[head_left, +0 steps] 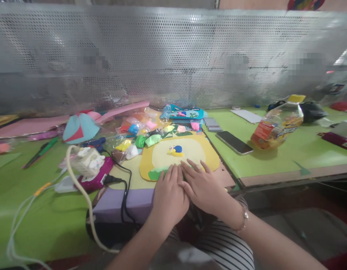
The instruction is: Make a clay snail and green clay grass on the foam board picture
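Note:
My left hand [172, 193] lies palm down at the near edge of a yellow foam sheet [210, 153], fingers stretched out side by side. Beside it my right hand [203, 183] also rests flat, fingers apart, its thumb touching or overlapping the left hand. Neither holds anything I can see; what is under the palms is hidden. The sheet has a paler rounded panel [162, 146]. On the panel sits a small snail-like clay figure [177, 150] with a blue shell and yellow body, just beyond my fingertips. A green clay patch [156, 173] runs along the sheet's lower left, partly covered by my left fingers.
Bagged clay lumps [139, 141] lie behind the sheet, near a blue decorated piece [187, 112]. To the left are a purple power strip [97, 176], cables and a green-handled cutter [48, 146]. A phone [234, 142] and a tilted drink bottle [277, 125] are on the right.

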Demonstrator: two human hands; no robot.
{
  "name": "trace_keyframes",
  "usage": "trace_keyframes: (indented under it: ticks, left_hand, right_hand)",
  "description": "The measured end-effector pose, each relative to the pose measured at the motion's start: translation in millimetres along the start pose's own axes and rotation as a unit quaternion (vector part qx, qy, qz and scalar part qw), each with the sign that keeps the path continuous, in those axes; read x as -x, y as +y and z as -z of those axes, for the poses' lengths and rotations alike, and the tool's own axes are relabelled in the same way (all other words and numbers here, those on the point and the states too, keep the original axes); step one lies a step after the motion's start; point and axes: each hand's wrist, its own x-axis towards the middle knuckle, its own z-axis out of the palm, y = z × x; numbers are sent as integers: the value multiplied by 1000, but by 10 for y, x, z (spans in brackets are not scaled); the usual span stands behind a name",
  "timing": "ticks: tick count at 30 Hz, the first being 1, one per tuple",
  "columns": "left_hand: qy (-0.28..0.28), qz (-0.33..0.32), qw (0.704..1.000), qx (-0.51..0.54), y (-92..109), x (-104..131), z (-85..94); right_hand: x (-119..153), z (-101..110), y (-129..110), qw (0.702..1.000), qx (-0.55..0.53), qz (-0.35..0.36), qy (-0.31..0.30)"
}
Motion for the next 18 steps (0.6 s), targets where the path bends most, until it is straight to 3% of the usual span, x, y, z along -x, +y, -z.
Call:
trace_keyframes:
  ticks: [18]
  left_hand:
    - [13,4,1000,7,3,13,6]
  right_hand:
    - [98,-36,-35,993,62,-90,45]
